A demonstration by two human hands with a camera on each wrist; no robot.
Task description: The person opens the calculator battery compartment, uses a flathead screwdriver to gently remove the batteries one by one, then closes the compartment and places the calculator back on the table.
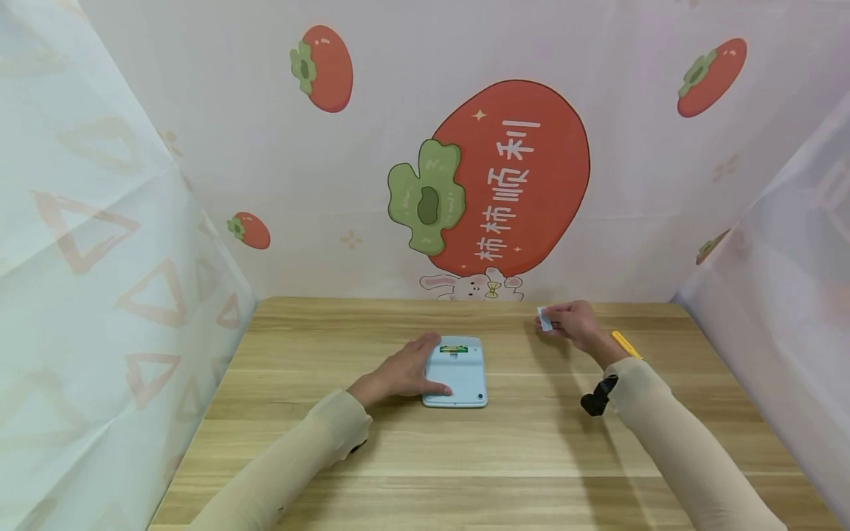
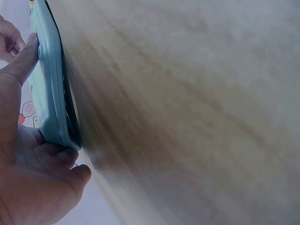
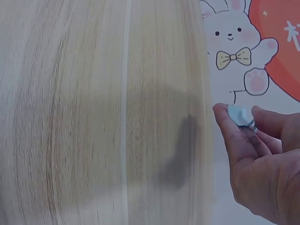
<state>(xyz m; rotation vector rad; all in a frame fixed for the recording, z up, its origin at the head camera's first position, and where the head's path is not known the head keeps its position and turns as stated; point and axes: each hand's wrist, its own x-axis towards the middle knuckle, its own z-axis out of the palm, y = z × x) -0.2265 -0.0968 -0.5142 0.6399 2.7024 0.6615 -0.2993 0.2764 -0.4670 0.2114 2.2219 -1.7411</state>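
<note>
A light-blue calculator (image 1: 465, 380) lies back side up on the table, its battery slot uncovered. Inside that slot sits a green-and-gold battery (image 1: 454, 349). My left hand (image 1: 406, 369) grips the calculator by its left side, the thumb (image 2: 26, 58) on its back and the other fingers around the edge. Farther right, near the table's back edge, my right hand (image 1: 574, 321) pinches a small light-blue cover (image 1: 544, 319) between thumb and fingertips. The right wrist view shows this cover (image 3: 238, 115) held above the tabletop, partly hidden by the fingers.
A yellow-handled tool (image 1: 624, 344) lies on the wooden table (image 1: 505, 464) beside the right wrist, its lower end hidden by the sleeve. Behind the table hangs a white backdrop (image 1: 372, 147) printed with persimmons and a rabbit. White sheets (image 1: 86, 332) enclose both sides.
</note>
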